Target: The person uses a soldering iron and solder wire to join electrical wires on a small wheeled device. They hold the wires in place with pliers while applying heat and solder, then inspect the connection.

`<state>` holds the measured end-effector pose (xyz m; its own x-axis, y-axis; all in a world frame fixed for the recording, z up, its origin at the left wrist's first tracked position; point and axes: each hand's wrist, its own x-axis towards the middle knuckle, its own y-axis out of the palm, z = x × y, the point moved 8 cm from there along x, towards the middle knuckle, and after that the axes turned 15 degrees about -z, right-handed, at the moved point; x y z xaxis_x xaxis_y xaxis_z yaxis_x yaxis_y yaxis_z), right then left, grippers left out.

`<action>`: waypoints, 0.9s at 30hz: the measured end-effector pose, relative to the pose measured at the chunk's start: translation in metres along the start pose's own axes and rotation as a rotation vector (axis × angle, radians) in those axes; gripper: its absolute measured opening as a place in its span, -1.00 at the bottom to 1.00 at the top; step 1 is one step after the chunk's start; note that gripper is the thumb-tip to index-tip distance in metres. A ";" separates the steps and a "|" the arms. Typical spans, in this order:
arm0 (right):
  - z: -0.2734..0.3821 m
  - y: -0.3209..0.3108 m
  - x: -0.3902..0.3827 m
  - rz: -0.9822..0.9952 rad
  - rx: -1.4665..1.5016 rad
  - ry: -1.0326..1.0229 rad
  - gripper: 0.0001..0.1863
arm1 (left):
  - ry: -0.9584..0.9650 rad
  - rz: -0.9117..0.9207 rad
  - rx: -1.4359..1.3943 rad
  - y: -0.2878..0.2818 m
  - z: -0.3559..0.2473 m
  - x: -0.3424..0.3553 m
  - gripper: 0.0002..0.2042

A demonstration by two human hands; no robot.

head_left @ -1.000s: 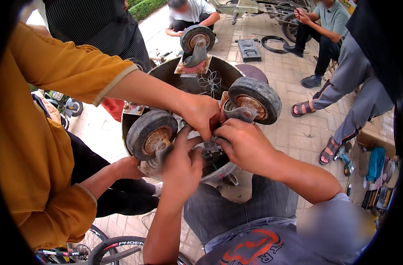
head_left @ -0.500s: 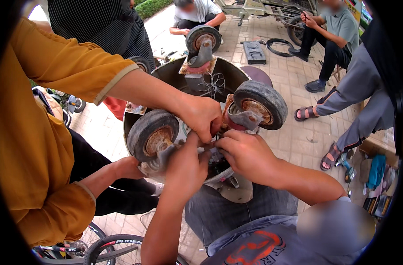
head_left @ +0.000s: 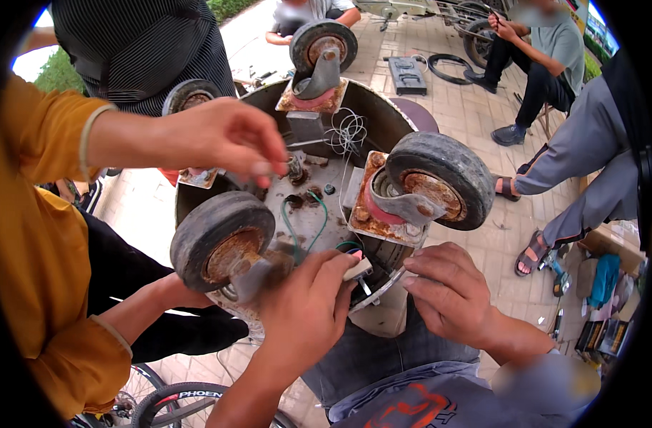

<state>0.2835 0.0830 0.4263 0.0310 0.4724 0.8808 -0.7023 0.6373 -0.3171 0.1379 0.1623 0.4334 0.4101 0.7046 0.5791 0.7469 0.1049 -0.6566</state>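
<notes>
An upturned metal drum (head_left: 265,100) with rusty caster wheels stands in front of me. At its near side, the fingertips of my left hand (head_left: 308,303) close on a small pale block (head_left: 358,269), with coloured wires behind it and a metal stem below. My right hand (head_left: 451,296) is just right of the block, beside the drum's near rim, with fingers apart and nothing visible in them. Left of my hands is one caster wheel (head_left: 226,235); another caster wheel (head_left: 440,182) is beyond my right hand. A green wire (head_left: 320,221) loops across the drum's inside.
An orange-sleeved person's blurred hand (head_left: 240,143) hovers over the drum; their other hand (head_left: 179,291) is at its left side. A coil of thin wire (head_left: 347,132) lies by the far caster. Bicycle wheels (head_left: 176,399) lie lower left. Other people are around.
The orange-sleeved person's upper hand has pulled back up and left from the drum's middle. My hands have come apart, the right one moving right and down. The inside now shows.
</notes>
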 end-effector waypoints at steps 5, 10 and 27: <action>0.003 -0.001 -0.032 -0.069 0.041 0.186 -0.69 | -0.005 0.063 -0.038 0.007 0.003 -0.001 -0.72; -0.005 0.013 -0.053 -0.065 0.104 0.391 -0.70 | -0.038 0.101 -0.080 0.007 0.002 0.003 -0.73; -0.022 0.019 -0.073 -0.292 -0.027 0.439 -0.39 | -0.160 0.364 0.032 0.031 0.003 0.019 -0.63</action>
<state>0.2838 0.0740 0.3486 0.5217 0.4801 0.7052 -0.6014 0.7933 -0.0951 0.1671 0.1807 0.4229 0.5564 0.8000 0.2243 0.5496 -0.1519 -0.8215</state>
